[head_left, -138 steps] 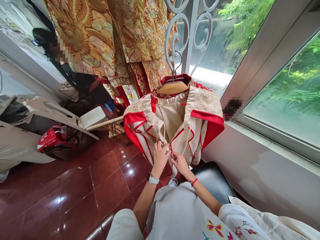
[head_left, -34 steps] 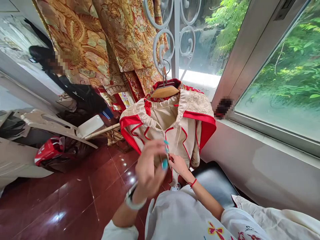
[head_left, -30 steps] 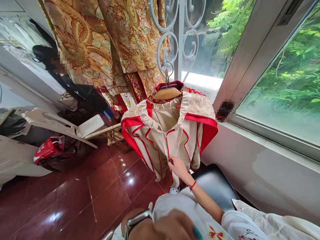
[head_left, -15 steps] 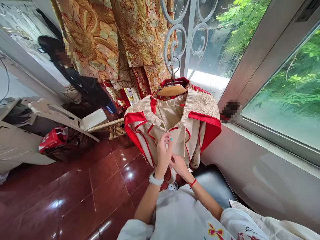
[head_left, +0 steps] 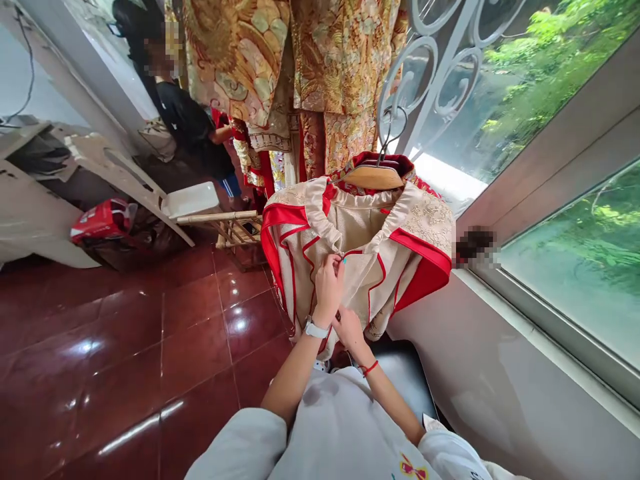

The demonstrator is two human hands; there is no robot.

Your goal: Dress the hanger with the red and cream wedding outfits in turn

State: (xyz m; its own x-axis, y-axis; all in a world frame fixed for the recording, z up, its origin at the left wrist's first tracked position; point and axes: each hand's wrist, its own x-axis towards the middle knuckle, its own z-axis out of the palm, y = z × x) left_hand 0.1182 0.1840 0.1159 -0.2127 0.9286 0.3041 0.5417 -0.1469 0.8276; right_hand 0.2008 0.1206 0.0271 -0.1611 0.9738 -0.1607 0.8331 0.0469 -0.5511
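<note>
In front of me hangs a cream skirt (head_left: pixel 345 280) with red edging and a gathered drawstring waistband (head_left: pixel 320 217). It is draped over a red embroidered garment (head_left: pixel 363 160) on a wooden hanger (head_left: pixel 373 177). My left hand (head_left: pixel 330 287), with a white watch on its wrist, pinches the edge at the front gap of the waistband; its fingertips partly cover the spot. Just below, my right hand (head_left: pixel 349 330) is closed close to the left wrist. A small dark thing shows at its fingers, too small to name.
Gold embroidered garments (head_left: pixel 345 67) hang behind, beside a white scrolled metal grille (head_left: pixel 435 67). A bamboo rack (head_left: pixel 220 218), a white chair (head_left: pixel 193 199) and a red bag (head_left: pixel 103 220) stand left. A person in black (head_left: pixel 187 120) is farther back. A black seat (head_left: pixel 400 373) is near my right arm.
My view has shifted, so the skirt sits farther right. My left hand has come up against the waistband's front edge. The person at the back has lowered an arm.
</note>
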